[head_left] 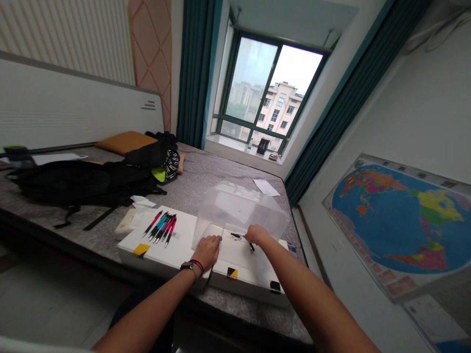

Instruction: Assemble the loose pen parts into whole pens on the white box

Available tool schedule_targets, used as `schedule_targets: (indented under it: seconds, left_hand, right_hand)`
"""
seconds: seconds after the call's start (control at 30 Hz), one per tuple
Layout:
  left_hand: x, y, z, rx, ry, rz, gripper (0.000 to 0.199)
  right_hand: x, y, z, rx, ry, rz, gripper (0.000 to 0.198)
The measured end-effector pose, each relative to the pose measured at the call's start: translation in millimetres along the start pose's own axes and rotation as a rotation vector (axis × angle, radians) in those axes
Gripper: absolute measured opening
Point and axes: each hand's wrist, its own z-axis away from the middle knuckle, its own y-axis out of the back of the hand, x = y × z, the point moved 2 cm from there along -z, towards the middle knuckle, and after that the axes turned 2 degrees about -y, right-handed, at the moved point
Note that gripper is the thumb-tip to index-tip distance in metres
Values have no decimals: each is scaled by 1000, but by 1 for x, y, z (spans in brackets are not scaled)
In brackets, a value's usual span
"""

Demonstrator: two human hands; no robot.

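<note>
A clear plastic box (235, 206) stands across white cartons. At its near left edge, my left hand (208, 250) rests with fingers bent over the rim. My right hand (256, 234) is at the box's near side, fingers closed on a dark pen (251, 246) whose end sticks out below them. Another dark pen (236, 236) with a silvery part lies just left of that hand. Several pens (161, 227) in red, blue and black lie side by side on the left white carton (184, 252). The right white carton (253, 272) is under my right forearm.
A tissue pack (125, 221) sits behind the left carton. Farther left, a black backpack (84, 181) and an orange cushion (125, 142) lie on the grey bed (209, 164). A white paper (266, 187) lies beyond the box. The wall with a world map (397, 220) is to the right.
</note>
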Motion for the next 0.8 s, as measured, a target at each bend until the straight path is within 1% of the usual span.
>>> schedule_targets:
  seconds: [0.23, 0.43, 0.8]
  left_hand:
    - [0, 3, 0, -14, 7, -1, 25]
    - [1, 4, 0, -21, 22, -5, 20]
    - [0, 4, -1, -25, 27, 8, 20]
  right_hand:
    - [1, -6, -1, 7, -2, 17, 39]
    - [-1, -11, -3, 13, -8, 6, 38]
    - [-7, -13, 5, 41, -19, -29, 37]
